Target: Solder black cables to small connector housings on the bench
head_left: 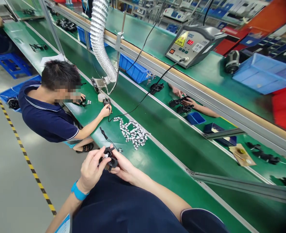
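Observation:
In front of my body, my right hand [123, 165] is wrapped around a black plastic housing [112, 162] from the right. My left hand [92, 166], with a blue band on its wrist, pinches at a small white piece [105, 156] against that housing. How the white piece sits in it is partly hidden by fingers. Just beyond my hands a thin black cable [110, 140] lies on the green bench, with a plug at one end and a small board at the other. A heap of small white-and-black parts [135, 134] is spread farther along.
To my left a co-worker [50, 106] holds a corded tool near a fume hose [100, 42]. A soldering station [193, 45] stands on the shelf. Across the bench, another person's hands [187, 101] handle black parts. A metal strut [230, 181] crosses at right.

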Demonstrator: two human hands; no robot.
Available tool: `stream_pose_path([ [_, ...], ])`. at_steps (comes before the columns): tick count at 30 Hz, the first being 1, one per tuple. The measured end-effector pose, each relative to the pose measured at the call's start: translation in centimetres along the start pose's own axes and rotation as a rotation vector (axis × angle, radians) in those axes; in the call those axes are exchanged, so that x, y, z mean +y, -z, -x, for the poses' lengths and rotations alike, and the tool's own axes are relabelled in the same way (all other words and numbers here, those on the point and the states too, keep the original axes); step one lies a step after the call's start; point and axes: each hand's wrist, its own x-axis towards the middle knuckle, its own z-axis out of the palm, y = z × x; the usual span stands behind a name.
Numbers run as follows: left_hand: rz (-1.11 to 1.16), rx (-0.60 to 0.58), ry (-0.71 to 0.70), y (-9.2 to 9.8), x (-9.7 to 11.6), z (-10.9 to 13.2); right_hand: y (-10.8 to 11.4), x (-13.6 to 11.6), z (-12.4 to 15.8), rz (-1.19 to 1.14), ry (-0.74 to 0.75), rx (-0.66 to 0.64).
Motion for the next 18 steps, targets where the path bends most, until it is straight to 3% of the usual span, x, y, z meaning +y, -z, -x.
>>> stream_pose_path([
  [4, -0.017, -0.077, -0.049, 0.3, 0.0, -0.4, -0.2, -0.2, 0.2, 0.078, 0.085, 0.047],
  [10, -0.001, -0.146, -0.049, 0.9, -0.1, -1.0, -0.4, -0.5, 0.1, 0.100, 0.068, 0.095],
  [18, 0.100, -0.139, -0.009, 1.2, -0.5, -0.9, -0.5, -0.2, -0.4, 0.089, 0.058, 0.098],
])
